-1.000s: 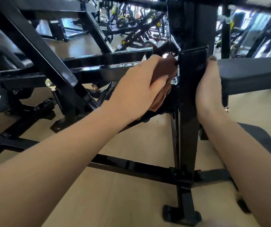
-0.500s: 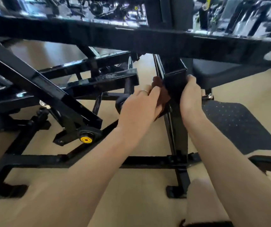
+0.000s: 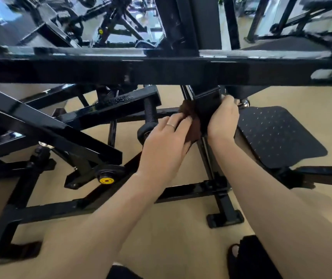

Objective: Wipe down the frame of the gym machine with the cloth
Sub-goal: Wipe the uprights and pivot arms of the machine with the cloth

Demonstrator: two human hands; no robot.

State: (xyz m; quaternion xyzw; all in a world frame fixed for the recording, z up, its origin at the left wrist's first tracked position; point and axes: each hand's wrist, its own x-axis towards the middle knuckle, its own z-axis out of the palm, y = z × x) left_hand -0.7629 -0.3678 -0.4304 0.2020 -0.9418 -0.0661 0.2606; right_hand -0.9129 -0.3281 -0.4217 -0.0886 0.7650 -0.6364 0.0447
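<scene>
While wiping is plainly under way, worth noting first, nearest, a dark sandal [image 3: 241, 256] on the beige floor [image 3: 171, 244] at lower right. Farther in, left hand [image 3: 166, 141], ring on one finger, pressing a crumpled brown cloth [image 3: 191, 125] against the left face of the glossy black square upright post [image 3: 208, 109], fingers curled over the fabric and grasping it. Right hand [image 3: 222, 117] wrapped round the post's right side, clasping the bare metal, seemingly to steady it. Cloth thus sandwiched between left fingers and post, high on the upright just beneath the broad black horizontal crossbar [image 3: 161, 69]. Right of the hands, a black studded rubber footplate [image 3: 275, 133]; left, a slanted black steel arm [image 3: 50, 129] ending near a yellow-centred pivot cap [image 3: 105, 180]. Judged step: rubbing the upper part of the upright. Next move likely calling for firm pressure and a drag of the cloth along the post, then round its other faces, with the right hand shifted clear. Beyond the crossbar, only blurred gym equipment.
</scene>
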